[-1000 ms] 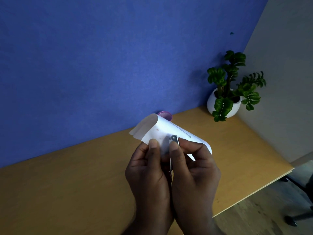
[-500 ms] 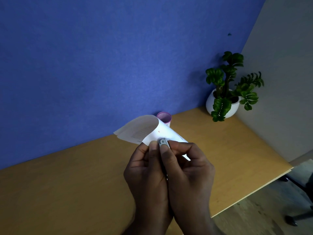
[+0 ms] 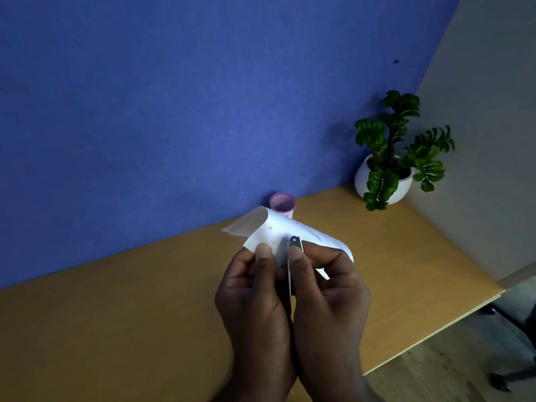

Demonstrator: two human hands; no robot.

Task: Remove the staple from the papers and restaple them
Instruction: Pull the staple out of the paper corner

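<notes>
White papers [image 3: 278, 227], curled, were held up above middle of wooden desk [image 3: 116, 314], not touching it. Left hand [image 3: 255, 303] pinched their near edge with thumb on top. Right hand [image 3: 327, 300] gripped small metal tool [image 3: 295, 242], its tip pressed on papers. Pink mesh cup [image 3: 282, 202] stood at far edge by blue wall [image 3: 174, 97]. Potted plant [image 3: 388, 169] sat in far right corner.

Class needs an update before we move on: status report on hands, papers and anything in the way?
Left hand pinching papers. Right hand pressing small metal tool against them. Staple not visible. Pink cup behind, clear of work.
</notes>
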